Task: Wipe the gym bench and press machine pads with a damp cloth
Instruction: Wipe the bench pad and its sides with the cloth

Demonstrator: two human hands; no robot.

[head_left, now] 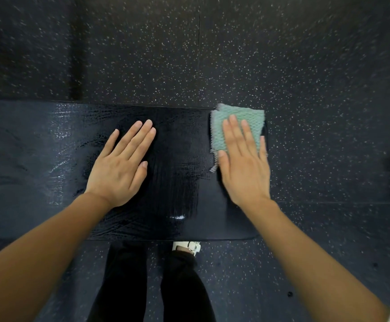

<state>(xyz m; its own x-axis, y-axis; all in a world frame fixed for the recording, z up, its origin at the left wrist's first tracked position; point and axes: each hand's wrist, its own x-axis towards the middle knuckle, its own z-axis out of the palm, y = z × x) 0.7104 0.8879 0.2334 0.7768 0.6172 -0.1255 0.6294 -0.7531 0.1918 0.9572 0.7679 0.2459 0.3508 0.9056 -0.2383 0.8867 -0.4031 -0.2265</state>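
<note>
Nearest, black trouser legs [182, 287] and a white shoe [187, 246] stand before the black worktop [38, 147]. The left hand [119, 168] lies flat on the wet, shiny middle of the worktop, fingers straight, holding nothing. The right hand [245, 163], also flat with straight fingers, presses on a green cloth [252, 113] at the worktop's right end. The cloth shows beyond the fingertips. Behind lies dark speckled floor [305, 66].

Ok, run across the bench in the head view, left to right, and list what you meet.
Wet bench pad → left hand flat on it → right hand pressing the green cloth at the pad's right end → speckled floor.
</note>
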